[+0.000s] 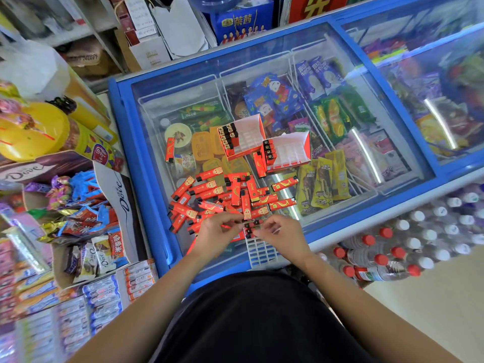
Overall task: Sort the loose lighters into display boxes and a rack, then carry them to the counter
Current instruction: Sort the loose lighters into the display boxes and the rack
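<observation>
While both hands pinch slim red lighters | left hand | right hand | glossy glass freezer lid

Standing at the freezer chest, the person wears a plain black top, smooth and unmarked, with no print or seam showing; it fills the space just below the freezer's near edge. Both forearms are bare, no sleeves reaching them. The left hand and right hand carry no gloves, rings or watch that can be made out.
</observation>
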Tool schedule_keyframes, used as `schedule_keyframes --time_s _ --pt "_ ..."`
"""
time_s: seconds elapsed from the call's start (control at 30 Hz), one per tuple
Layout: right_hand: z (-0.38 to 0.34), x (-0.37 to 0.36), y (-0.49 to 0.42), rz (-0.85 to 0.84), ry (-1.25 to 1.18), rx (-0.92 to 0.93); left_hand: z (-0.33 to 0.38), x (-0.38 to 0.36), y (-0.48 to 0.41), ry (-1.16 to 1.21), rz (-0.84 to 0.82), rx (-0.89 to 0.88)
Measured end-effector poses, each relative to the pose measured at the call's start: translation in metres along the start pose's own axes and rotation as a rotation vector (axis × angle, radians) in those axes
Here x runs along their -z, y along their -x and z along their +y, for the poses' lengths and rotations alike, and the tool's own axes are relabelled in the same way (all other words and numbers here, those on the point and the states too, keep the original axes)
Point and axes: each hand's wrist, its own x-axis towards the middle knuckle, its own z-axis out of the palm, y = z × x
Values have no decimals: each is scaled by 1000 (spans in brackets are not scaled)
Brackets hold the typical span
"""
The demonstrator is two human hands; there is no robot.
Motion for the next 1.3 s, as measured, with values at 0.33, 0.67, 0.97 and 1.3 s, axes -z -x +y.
schedule_keyframes --time_s 0.33,0.67,0.97,1.3 --pt "-37 14 -69 39 199 48 -37 44 -25 -535 194 -27" --pt "-49 -19 -107 -37 507 18 -46 56 -36 -455 117 55" --pt "-42 -9 -106 -125 527 109 -42 62 -35 -389 99 73" --pt "-35 7 -100 -111 269 47 -13 61 -28 -22 165 136"
